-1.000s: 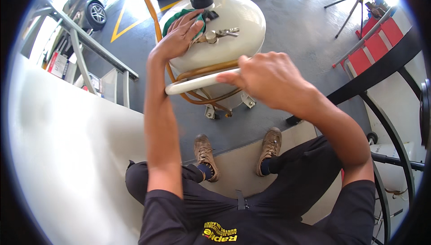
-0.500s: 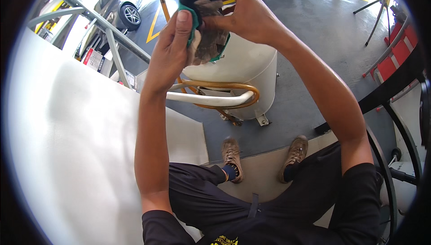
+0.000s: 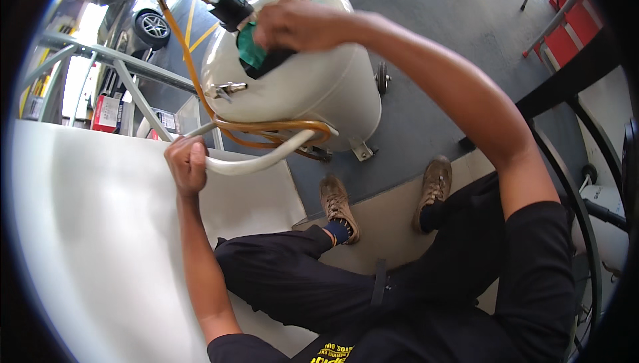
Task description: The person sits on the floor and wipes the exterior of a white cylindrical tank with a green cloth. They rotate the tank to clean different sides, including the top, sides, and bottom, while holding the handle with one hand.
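My left hand (image 3: 188, 165) is wrapped round the end of a bent white tube handle (image 3: 263, 161), which reaches out from a white rounded tank (image 3: 319, 93). On the tank's upper surface my right hand (image 3: 296, 25) presses a green and black cloth (image 3: 251, 47); its fingers are smeared by motion and partly hide the cloth. Just left of that hand is a black fitting (image 3: 229, 5) with brass parts. A small metal coupler (image 3: 229, 89) sticks up from the tank below the cloth. An orange hose (image 3: 183, 50) runs down and loops round the handle.
A white panel (image 3: 100, 230) fills the left side, with a grey metal frame (image 3: 133, 67) and boxes (image 3: 106, 113) behind it. A car wheel (image 3: 152, 27) shows farther off. Red and white pieces (image 3: 566, 40) and black curved bars (image 3: 579, 210) stand at right. The tank has a caster (image 3: 383, 78).
My left hand has let go of the cloth and taken hold of the white handle. My right hand has brought the cloth down onto the tank. The view has shifted, showing more of the tank.
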A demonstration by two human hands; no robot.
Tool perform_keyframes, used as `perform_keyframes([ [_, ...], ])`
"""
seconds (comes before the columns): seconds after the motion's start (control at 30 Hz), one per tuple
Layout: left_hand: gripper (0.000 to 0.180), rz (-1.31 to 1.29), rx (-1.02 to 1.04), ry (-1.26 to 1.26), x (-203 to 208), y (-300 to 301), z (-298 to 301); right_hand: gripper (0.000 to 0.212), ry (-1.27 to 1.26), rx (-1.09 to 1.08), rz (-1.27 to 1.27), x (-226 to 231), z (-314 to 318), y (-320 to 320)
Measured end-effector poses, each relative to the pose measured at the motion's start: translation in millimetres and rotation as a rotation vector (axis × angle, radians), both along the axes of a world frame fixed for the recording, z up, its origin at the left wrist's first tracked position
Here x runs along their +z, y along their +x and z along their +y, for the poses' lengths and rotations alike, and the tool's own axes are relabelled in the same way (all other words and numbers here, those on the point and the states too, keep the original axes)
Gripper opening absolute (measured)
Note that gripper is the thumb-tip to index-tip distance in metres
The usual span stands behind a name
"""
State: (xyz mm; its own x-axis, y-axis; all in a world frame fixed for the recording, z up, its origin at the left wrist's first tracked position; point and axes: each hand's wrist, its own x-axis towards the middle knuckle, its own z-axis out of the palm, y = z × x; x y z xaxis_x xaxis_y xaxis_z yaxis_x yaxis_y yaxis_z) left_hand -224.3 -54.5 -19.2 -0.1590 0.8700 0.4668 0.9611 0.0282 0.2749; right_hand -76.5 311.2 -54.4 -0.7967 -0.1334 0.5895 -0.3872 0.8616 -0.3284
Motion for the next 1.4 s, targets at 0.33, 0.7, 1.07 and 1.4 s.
perform_keyframes([
  [0.33,0.023,-0.276,0.184,-0.068,15.7,-88.8,23.4,0.064,-0.240,-0.969,0.346,-59.9,-6.2,-29.9],
  [0.7,0.064,-0.900,0.773,0.051,16.7,-147.3,38.2,0.065,-0.825,-1.182,0.254,-269.1,-98.8,-19.0],
  [1.07,0.071,-0.854,0.831,0.033,-26.9,-290.0,-59.5,0.082,-1.144,-0.604,0.488,-185.7,-87.6,-35.6],
  [1.4,0.053,0.042,0.859,-0.283,-25.1,-175.8,11.2,0.056,-1.306,-0.853,0.464,-224.0,-47.6,-16.8],
])
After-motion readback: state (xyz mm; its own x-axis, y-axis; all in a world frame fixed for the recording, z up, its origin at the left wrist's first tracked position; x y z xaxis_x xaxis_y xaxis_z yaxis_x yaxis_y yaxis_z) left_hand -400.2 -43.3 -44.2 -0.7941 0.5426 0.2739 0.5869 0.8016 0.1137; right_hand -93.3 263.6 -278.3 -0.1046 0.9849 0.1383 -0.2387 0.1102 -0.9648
